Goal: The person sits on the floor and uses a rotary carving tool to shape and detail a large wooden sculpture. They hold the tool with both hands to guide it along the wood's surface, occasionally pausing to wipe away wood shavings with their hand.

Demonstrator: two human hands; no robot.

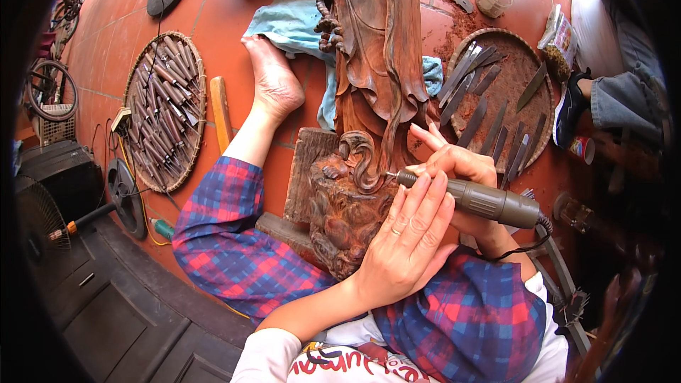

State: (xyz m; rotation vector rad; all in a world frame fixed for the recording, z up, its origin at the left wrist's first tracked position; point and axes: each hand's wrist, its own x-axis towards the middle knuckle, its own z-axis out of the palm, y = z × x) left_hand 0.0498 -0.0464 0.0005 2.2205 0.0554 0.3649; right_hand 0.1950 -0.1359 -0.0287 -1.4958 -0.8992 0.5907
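My right hand [464, 163] is closed round a dark olive rotary tool [493, 202], with a cord leaving its rear end. The tool's thin metal bit meets a curled, scroll-like part [365, 170] of a carved reddish-brown wooden statue [372, 35]. Flat against the front of the tool lie the stretched fingers of my left hand [404, 241], which wears a ring. That hand sits over the knobbly carved base [337, 223], partly covering it. The statue lies with its draped robe and bead string stretching away from me.
A round woven tray of wooden-handled chisels [167, 106] rests at left; another woven tray [507, 50] holds flat blades at right. Blue cloth [287, 25] lies beside the statue. A fan [39, 220] stands far left. Another person's leg [624, 103] is at right.
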